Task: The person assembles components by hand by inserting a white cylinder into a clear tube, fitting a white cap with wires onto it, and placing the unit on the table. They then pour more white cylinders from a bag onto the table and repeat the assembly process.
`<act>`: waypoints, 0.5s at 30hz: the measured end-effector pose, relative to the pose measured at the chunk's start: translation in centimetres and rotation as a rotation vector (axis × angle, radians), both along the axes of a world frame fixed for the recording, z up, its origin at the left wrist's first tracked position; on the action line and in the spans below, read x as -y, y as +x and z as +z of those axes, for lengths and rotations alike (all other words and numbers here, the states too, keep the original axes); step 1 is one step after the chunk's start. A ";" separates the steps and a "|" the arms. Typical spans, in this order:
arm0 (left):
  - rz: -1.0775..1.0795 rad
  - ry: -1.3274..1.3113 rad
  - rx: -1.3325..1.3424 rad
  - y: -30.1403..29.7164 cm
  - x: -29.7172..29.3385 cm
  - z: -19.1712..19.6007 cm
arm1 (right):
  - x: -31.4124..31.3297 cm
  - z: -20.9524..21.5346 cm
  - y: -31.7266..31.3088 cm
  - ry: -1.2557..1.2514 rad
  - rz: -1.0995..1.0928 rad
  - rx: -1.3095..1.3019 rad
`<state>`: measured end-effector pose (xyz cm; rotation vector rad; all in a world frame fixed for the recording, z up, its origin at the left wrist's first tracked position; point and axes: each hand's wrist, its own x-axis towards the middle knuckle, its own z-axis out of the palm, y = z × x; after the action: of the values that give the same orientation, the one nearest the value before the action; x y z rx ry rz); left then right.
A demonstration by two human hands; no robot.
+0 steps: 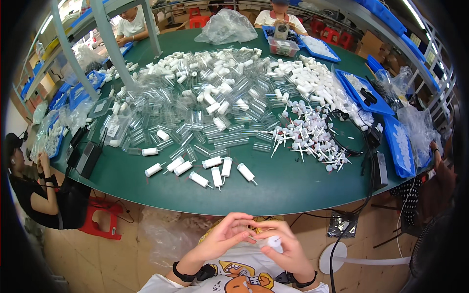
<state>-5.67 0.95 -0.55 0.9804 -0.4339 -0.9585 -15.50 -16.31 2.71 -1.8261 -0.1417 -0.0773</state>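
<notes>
Close to my body, below the table's near edge, both hands are together. My right hand is closed around a small white cylindrical part, with something clear beside it toward the left fingers. My left hand curls in with its fingertips meeting the right one's; what they pinch is mostly hidden. Ahead on the green table lie several white cylinders with thin stems, one of them a stemmed cylinder at the right of the group. Behind them spreads a heap of clear tubes.
White cylinders pile up at the back right, above a heap of stemmed white discs. Black cables run down the table's right side. Blue trays line that edge. Other people sit around; a red stool stands at left.
</notes>
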 end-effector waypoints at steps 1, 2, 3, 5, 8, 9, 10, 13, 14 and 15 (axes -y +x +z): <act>0.002 0.000 0.001 0.0 -0.2 0.0 | 0.1 -0.3 -0.5 0.052 -0.140 -0.026; -0.036 0.026 0.045 0.0 -0.6 -0.1 | 0.0 -0.3 -0.7 0.105 -0.280 -0.052; -0.073 0.051 0.088 0.0 -0.8 -0.1 | -0.3 0.1 -0.2 0.233 -0.347 0.012; -0.115 0.076 0.168 -0.2 -0.9 0.7 | 0.2 -0.3 0.1 0.205 -0.254 0.057; -0.180 0.141 0.406 -0.6 -0.9 0.6 | 0.0 -0.2 0.6 0.129 -0.140 0.134; -0.167 0.173 0.423 -0.9 -1.0 0.8 | -0.2 -0.1 0.8 0.079 -0.121 0.166; -0.156 0.202 0.440 -1.0 -1.0 0.8 | -0.2 -0.1 0.9 0.080 -0.120 0.165; -0.210 0.316 0.570 -0.7 -1.4 0.7 | -0.5 -0.6 1.2 0.006 -0.041 0.157; -0.212 0.313 0.570 -0.4 -1.6 0.7 | -0.7 -1.1 1.1 0.029 -0.026 0.150; -0.286 0.321 0.627 0.0 -1.9 0.7 | -0.9 -1.4 1.1 0.053 -0.012 0.143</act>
<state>-5.69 2.82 0.18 1.5475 -0.9859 -0.9802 -14.41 -15.41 1.33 -1.7683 -0.2279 -0.2184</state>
